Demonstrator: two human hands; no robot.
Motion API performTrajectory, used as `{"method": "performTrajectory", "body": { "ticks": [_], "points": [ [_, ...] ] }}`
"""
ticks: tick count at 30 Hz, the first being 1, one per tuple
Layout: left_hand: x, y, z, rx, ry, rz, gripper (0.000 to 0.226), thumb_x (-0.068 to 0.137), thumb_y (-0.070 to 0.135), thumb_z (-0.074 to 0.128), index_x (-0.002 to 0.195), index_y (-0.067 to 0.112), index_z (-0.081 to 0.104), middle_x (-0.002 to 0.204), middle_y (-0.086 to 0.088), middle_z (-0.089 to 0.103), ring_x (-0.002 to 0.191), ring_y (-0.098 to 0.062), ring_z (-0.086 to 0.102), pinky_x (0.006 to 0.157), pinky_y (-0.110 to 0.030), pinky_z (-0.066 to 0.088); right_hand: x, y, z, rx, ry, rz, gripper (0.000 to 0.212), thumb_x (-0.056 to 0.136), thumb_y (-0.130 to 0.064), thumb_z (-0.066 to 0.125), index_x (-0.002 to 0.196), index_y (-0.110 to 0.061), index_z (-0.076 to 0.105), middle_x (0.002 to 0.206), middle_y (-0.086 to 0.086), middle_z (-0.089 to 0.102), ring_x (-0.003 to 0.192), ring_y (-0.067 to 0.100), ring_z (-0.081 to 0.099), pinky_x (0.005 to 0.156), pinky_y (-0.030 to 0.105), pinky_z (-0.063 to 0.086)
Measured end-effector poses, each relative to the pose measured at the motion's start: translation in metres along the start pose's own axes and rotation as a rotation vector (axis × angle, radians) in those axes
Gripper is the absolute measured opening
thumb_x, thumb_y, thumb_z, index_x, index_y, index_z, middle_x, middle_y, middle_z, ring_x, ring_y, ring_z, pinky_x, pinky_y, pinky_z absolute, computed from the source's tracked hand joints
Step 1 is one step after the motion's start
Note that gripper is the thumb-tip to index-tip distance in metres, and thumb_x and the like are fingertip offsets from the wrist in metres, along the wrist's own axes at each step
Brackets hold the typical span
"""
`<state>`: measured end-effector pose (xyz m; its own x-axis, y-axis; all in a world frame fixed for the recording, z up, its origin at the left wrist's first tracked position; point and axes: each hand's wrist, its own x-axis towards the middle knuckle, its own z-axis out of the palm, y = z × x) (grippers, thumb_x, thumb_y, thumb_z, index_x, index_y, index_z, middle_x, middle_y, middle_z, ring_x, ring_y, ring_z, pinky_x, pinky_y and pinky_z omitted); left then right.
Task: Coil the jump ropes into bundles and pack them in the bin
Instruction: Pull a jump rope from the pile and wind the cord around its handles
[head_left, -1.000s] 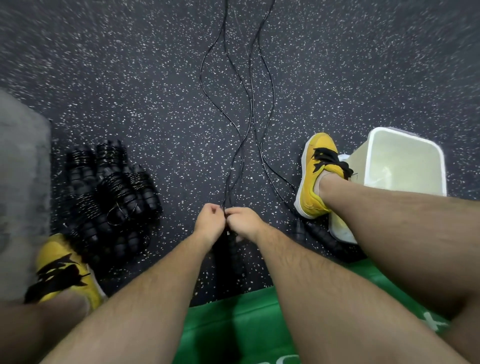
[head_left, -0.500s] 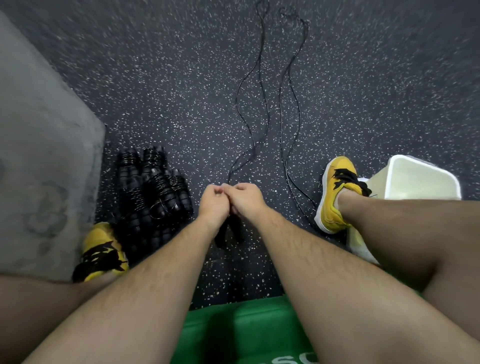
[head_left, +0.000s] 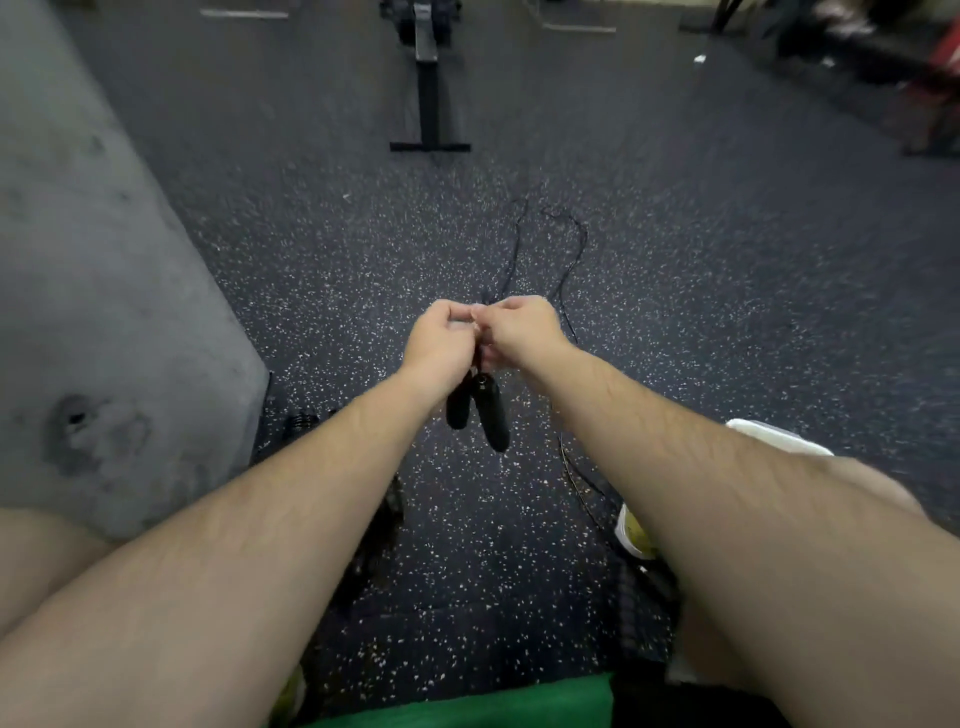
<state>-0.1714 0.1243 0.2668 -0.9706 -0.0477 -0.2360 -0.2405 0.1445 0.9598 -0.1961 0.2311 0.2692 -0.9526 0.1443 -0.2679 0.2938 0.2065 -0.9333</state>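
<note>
Left hand (head_left: 441, 338) and right hand (head_left: 524, 330) met mid-frame above floor (head_left: 322, 270), fingers of both curled, pinching thin black cord of jump rope (head_left: 574, 262). Two black handles (head_left: 491, 415) hung side by side just below hands. Cord trailed forward across speckled floor. White bin (head_left: 769, 434) rim showed behind right forearm.

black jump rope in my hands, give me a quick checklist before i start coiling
1. Left hand and right hand both pinch the thin black cord: ok.
2. Two black cylindrical handles hang side by side under the hands: ok.
3. Cord trails ahead on the speckled rubber floor without knots: cannot tell, blurred.
4. White plastic bin open and reachable: cannot tell, mostly hidden behind the right forearm.
</note>
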Motion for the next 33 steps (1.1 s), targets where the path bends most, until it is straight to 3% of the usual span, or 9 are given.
{"method": "performTrajectory", "body": {
  "ticks": [4, 10, 12, 14, 18, 22, 25, 28, 33],
  "points": [
    [-0.001, 0.059, -0.012, 0.053, -0.015, 0.181, 0.009, 0.095, 0.010, 0.061, 0.099, 0.018, 0.059, 0.090, -0.009, 0.077, 0.088, -0.028, 0.075, 0.084, -0.049, 0.061, -0.015, -0.058, -0.017, 0.165, -0.015, -0.120, 0.013, 0.096, -0.015, 0.066, 0.093, -0.002, 0.065, 0.062, 0.006, 0.058, 0.043, 0.012, 0.054, 0.045, 0.025, 0.048],
    [-0.004, 0.092, -0.030, 0.083, -0.150, 0.224, 0.019, 0.094, 0.013, 0.067, 0.110, 0.008, 0.060, 0.092, -0.011, 0.078, 0.095, -0.031, 0.076, 0.095, -0.055, 0.056, -0.029, -0.078, -0.024, 0.342, -0.037, -0.235, 0.028, 0.094, -0.014, 0.068, 0.103, 0.012, 0.067, 0.078, 0.014, 0.069, 0.063, 0.019, 0.069, 0.054, 0.026, 0.055],
    [-0.005, 0.096, -0.032, 0.035, -0.220, 0.221, 0.005, 0.099, 0.005, 0.060, 0.103, 0.005, 0.063, 0.091, -0.013, 0.078, 0.092, -0.027, 0.076, 0.092, -0.046, 0.059, -0.030, -0.081, -0.025, 0.386, -0.059, -0.223, 0.024, 0.093, -0.014, 0.069, 0.099, 0.008, 0.067, 0.073, 0.013, 0.069, 0.061, 0.024, 0.068, 0.052, 0.029, 0.055],
    [-0.006, 0.103, -0.034, 0.038, -0.240, 0.231, 0.011, 0.101, 0.004, 0.057, 0.094, 0.007, 0.066, 0.091, -0.014, 0.078, 0.091, -0.025, 0.077, 0.087, -0.039, 0.061, -0.026, -0.084, -0.027, 0.380, -0.063, -0.227, 0.023, 0.093, -0.016, 0.070, 0.100, 0.005, 0.067, 0.061, 0.003, 0.067, 0.053, 0.015, 0.065, 0.051, 0.026, 0.054],
    [-0.007, 0.109, -0.039, 0.031, -0.246, 0.228, 0.007, 0.100, 0.005, 0.060, 0.100, 0.004, 0.067, 0.094, -0.015, 0.078, 0.093, -0.026, 0.076, 0.091, -0.042, 0.060, -0.019, -0.086, -0.032, 0.359, -0.078, -0.265, 0.024, 0.092, -0.018, 0.071, 0.100, 0.004, 0.068, 0.051, -0.007, 0.061, 0.046, 0.005, 0.057, 0.052, 0.023, 0.049],
    [-0.007, 0.108, -0.039, 0.053, -0.226, 0.260, 0.009, 0.099, 0.005, 0.062, 0.102, 0.004, 0.070, 0.093, -0.013, 0.078, 0.091, -0.025, 0.077, 0.091, -0.042, 0.060, -0.020, -0.085, -0.032, 0.353, -0.075, -0.311, 0.027, 0.094, -0.020, 0.070, 0.102, 0.006, 0.069, 0.059, -0.005, 0.064, 0.051, 0.006, 0.059, 0.056, 0.023, 0.049],
    [-0.004, 0.115, -0.045, -0.018, -0.159, 0.280, 0.009, 0.098, 0.004, 0.063, 0.103, 0.001, 0.069, 0.093, -0.016, 0.077, 0.088, -0.027, 0.077, 0.083, -0.039, 0.062, -0.025, -0.086, -0.030, 0.278, -0.126, -0.351, 0.029, 0.099, -0.030, 0.062, 0.108, -0.003, 0.069, 0.074, -0.005, 0.070, 0.066, 0.008, 0.068, 0.064, 0.022, 0.053],
    [-0.003, 0.124, -0.053, -0.110, -0.093, 0.285, 0.010, 0.098, 0.005, 0.062, 0.103, -0.002, 0.068, 0.091, -0.014, 0.076, 0.080, -0.023, 0.076, 0.070, -0.029, 0.061, -0.029, -0.080, -0.032, 0.083, -0.310, -0.362, 0.037, 0.094, -0.044, 0.065, 0.120, -0.017, 0.065, 0.107, -0.005, 0.075, 0.101, 0.009, 0.070, 0.089, 0.027, 0.051],
    [0.001, 0.131, -0.064, -0.288, -0.065, 0.238, 0.013, 0.101, 0.006, 0.059, 0.110, -0.003, 0.063, 0.101, -0.015, 0.076, 0.090, -0.022, 0.077, 0.069, -0.025, 0.058, -0.030, -0.059, -0.029, -0.217, -0.326, -0.366, 0.041, 0.075, -0.036, 0.086, 0.107, -0.026, 0.064, 0.100, -0.009, 0.072, 0.095, 0.011, 0.068, 0.091, 0.033, 0.053]
  ]
}}
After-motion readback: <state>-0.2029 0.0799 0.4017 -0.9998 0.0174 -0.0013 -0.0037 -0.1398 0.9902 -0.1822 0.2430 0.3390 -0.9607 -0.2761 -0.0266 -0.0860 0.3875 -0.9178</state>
